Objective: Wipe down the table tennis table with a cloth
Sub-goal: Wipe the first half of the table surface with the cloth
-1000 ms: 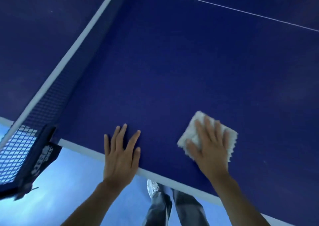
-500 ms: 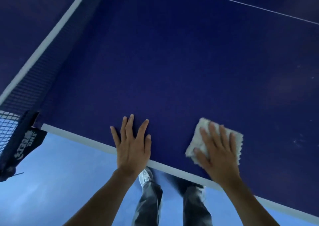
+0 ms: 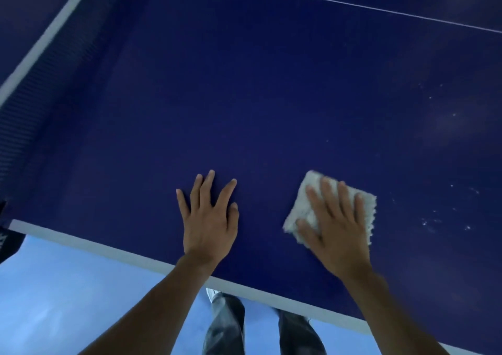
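Since 0.5 s ago both hands and the cloth (image 3: 303,205) sit farther right along the table (image 3: 271,96); the net (image 3: 32,88) has slid mostly off-frame left, and more white specks (image 3: 434,219) show. Right hand (image 3: 336,232) presses the cloth flat near the table's near edge, fingers straight and apart, thumb on its left corner, right fringe sticking out past the little finger. Cloth is roughly square with no clear long axis, one corner pointing away-left. Left hand (image 3: 210,219) lies flat on bare table, fingers spread.

Bare table (image 3: 258,96) lies free ahead and rightward; the net (image 3: 32,91) blocks the left
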